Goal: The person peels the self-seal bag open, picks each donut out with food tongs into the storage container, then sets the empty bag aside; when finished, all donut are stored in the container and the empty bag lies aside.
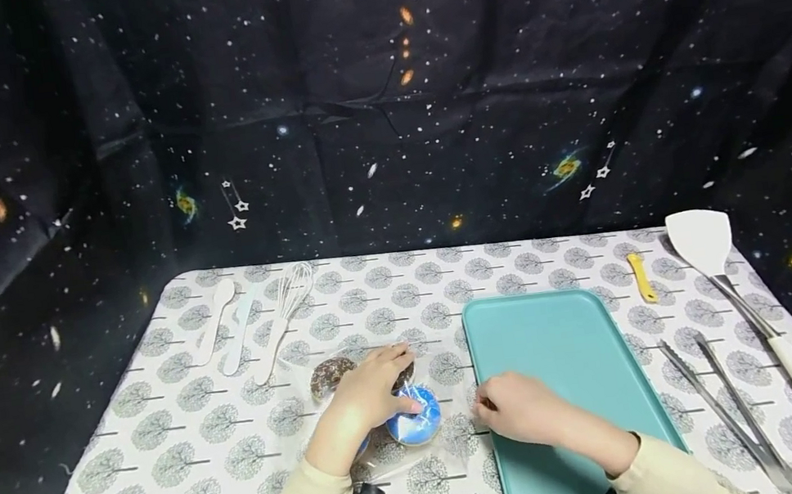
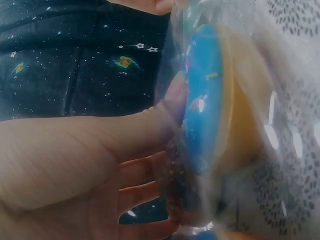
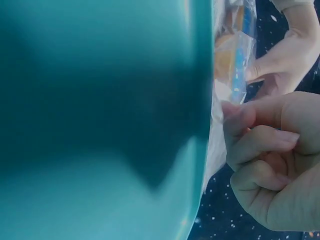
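Clear plastic bag point(image 1: 387, 413) of doughnuts lies between your hands: left hand point(image 1: 366, 399) clasps the blue-iced doughnut point(image 1: 414, 419) through it, right hand point(image 1: 523, 408) pinches its tray-side edge.

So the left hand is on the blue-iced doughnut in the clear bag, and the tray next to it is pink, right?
Not quite: the tray is teal, not pink, as the head view shows. The rest holds: the left hand rests on the blue-iced doughnut inside the clear bag, with the tray just to its right.
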Tool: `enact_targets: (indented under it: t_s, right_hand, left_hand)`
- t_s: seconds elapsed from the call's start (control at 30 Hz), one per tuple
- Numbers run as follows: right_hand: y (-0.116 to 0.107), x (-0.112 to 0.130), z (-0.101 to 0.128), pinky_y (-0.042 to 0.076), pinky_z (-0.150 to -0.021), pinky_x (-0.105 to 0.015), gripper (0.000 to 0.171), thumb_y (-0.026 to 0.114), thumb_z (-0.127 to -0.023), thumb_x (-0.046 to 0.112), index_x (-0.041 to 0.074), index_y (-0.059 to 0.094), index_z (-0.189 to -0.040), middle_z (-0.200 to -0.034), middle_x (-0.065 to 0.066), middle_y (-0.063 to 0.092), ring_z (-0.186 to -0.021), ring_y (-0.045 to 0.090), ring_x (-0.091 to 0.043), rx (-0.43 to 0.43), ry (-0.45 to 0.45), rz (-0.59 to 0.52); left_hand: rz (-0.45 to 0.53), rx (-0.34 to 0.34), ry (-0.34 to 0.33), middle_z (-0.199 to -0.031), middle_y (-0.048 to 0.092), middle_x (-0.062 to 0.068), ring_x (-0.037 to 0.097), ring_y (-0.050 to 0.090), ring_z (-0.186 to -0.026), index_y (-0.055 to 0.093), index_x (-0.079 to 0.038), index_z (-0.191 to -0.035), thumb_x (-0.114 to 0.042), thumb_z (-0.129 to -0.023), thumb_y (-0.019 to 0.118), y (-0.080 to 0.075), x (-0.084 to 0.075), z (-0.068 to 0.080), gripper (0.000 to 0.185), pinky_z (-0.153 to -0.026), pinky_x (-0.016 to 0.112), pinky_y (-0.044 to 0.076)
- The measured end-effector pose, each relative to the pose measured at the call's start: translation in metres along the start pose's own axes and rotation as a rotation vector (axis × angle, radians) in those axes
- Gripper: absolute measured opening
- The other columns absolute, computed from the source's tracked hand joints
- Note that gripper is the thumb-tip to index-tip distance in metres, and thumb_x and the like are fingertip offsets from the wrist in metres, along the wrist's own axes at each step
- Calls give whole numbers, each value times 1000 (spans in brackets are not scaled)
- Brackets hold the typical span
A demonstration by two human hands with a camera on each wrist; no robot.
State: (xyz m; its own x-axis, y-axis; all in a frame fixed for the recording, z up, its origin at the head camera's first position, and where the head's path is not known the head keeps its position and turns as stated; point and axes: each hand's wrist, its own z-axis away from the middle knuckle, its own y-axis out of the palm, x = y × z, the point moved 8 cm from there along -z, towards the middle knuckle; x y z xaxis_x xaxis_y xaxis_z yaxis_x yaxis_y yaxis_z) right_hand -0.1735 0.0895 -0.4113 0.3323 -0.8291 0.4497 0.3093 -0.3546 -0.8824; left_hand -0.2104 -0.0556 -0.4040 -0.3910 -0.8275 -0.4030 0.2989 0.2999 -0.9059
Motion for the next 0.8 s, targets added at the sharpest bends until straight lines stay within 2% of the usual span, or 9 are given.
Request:
enact_targets:
  t_s: [0.1, 0.2, 0.3, 0.47, 0.6, 0.7, 0.8]
  right_hand:
    - [0, 4, 3, 36, -42, -22, 43, 52, -95, 34, 17, 51, -56, -51, 8, 45, -45, 39, -7, -13, 18, -44]
    - [2, 12, 5, 36, -40, -23, 55, 43, -96, 49, 19, 50, -51, -46, 10, 43, -42, 39, -7, -37, 21, -58]
    - [8, 20, 5, 34, -37, -21, 57, 45, -93, 54, 20, 48, -47, -41, 11, 39, -39, 37, -6, -37, 18, -30]
    - [15, 30, 6, 33, -40, -21, 43, 60, -89, 34, 19, 47, -50, -46, 11, 40, -44, 37, -5, -34, -1, 27]
    - [14, 30, 9, 31, -42, -21, 35, 61, -82, 16, 17, 45, -51, -49, 10, 38, -47, 35, -5, -42, -28, 5]
    - [13, 26, 13, 29, -42, -21, 33, 60, -79, 13, 17, 45, -50, -48, 10, 36, -45, 33, -5, -25, -49, -23]
    - [12, 20, 18, 30, -43, -21, 33, 61, -83, 16, 19, 48, -53, -49, 11, 37, -47, 33, -4, -11, -57, -39]
  left_hand:
    - [-14, -2, -2, -146, 38, 7, 30, 33, -135, 48, -9, -135, -37, -72, 75, -3, -1, -1, 74, -98, 62, 38]
    - [-33, -8, 0, -146, 38, 7, 30, 34, -135, 48, -9, -135, -37, -72, 75, -6, -2, -1, 74, -98, 60, 39]
    - [-37, -16, -1, -146, 39, 7, 30, 34, -135, 49, -9, -135, -37, -72, 75, -7, -3, -2, 74, -99, 59, 39]
    - [-3, -1, -4, -146, 38, 8, 31, 33, -135, 49, -8, -135, -35, -72, 75, 0, -4, -1, 74, -97, 62, 38]
    - [21, 12, -2, -147, 38, 8, 31, 32, -135, 48, -8, -135, -35, -72, 75, 4, -4, -1, 74, -97, 64, 36]
    - [22, 10, -1, -147, 37, 7, 31, 32, -136, 48, -8, -135, -34, -72, 76, 3, -1, -1, 74, -99, 64, 35]
    - [25, 14, 2, -147, 37, 6, 32, 31, -136, 48, -8, -136, -33, -72, 76, 0, 2, -1, 74, -101, 64, 33]
